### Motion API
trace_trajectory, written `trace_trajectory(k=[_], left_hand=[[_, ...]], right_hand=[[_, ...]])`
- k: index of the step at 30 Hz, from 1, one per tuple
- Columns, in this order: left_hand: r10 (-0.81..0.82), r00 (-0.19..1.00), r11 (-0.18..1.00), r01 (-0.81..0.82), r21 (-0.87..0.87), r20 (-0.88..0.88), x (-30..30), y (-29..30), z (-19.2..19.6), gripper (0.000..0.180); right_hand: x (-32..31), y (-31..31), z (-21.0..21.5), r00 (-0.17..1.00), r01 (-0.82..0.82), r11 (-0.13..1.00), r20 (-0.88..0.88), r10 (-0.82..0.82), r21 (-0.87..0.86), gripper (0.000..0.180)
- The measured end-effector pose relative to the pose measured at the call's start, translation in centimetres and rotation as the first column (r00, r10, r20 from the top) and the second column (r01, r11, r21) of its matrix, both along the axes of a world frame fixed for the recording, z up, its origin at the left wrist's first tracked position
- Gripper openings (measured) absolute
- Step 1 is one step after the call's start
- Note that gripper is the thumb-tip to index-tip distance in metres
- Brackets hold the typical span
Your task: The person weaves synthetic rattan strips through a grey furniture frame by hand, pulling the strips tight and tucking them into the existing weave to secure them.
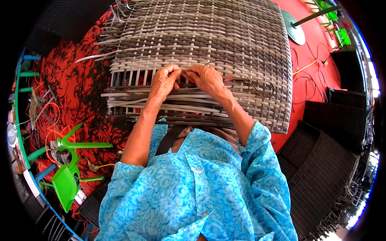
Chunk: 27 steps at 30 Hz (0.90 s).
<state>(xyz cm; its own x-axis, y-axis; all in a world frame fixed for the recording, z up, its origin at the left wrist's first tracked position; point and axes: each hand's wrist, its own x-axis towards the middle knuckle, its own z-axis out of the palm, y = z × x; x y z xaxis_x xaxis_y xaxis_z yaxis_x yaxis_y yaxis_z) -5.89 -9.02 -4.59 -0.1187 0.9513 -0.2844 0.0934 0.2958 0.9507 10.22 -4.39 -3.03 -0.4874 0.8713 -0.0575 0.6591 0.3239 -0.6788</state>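
Observation:
A woven wicker panel (193, 36) in grey and brown synthetic strips spreads out in front of me. Near its close side the weave has a gap with red showing through, and loose strips (173, 105) lie across it. My left hand (165, 80) is over this gap, thumb and fingertips pinched together. Just beside it, my right hand (206, 79) is also pinched, its fingertips almost meeting the left ones. From the right hand a thin dark strand (247, 76) loops over the panel to the right. What sits between the left fingertips is too small to make out.
Uneven strip ends (94, 56) stick out from the panel's left side. Dark scraps litter the red floor (72, 72). A bright green plastic stool (66, 184) and orange cords are at left. Dark wicker pieces (317, 172) stand at right, below a round stand base (293, 28).

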Motion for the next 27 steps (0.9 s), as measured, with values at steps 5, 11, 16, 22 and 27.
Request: trace_trajectory(k=[5, 11, 16, 22, 27], left_hand=[[-0.026, 0.985, 0.991, 0.002, -0.137, -0.172, -0.4, -0.4, 0.8, 0.020], [-0.239, 0.902, 0.964, 0.175, -0.201, -0.359, -0.6, 0.3, 0.9, 0.031], [-0.288, 0.941, 0.913, 0.214, -0.347, -0.177, -1.4, 1.1, 1.6, 0.034], [-0.070, 0.997, 0.961, 0.062, -0.270, -0.022, -2.7, 0.5, -0.3, 0.016], [0.135, 0.986, 0.987, -0.125, -0.102, 0.096, -5.2, -0.4, -0.2, 0.013]], right_hand=[[0.4, 0.9, -0.1, 1.000, 0.025, 0.973, 0.022, -0.021, -0.231, 0.024], [-1.0, 1.0, 0.1, 0.971, 0.060, 0.983, 0.239, -0.017, -0.175, 0.027], [-1.9, 1.0, -0.1, 0.955, 0.012, 0.995, 0.295, 0.018, -0.099, 0.026], [-2.0, -0.2, 0.4, 0.989, 0.024, 0.989, 0.147, -0.003, -0.143, 0.020], [-3.6, -0.2, -0.8, 0.997, -0.057, 0.982, -0.034, 0.064, 0.179, 0.020]])
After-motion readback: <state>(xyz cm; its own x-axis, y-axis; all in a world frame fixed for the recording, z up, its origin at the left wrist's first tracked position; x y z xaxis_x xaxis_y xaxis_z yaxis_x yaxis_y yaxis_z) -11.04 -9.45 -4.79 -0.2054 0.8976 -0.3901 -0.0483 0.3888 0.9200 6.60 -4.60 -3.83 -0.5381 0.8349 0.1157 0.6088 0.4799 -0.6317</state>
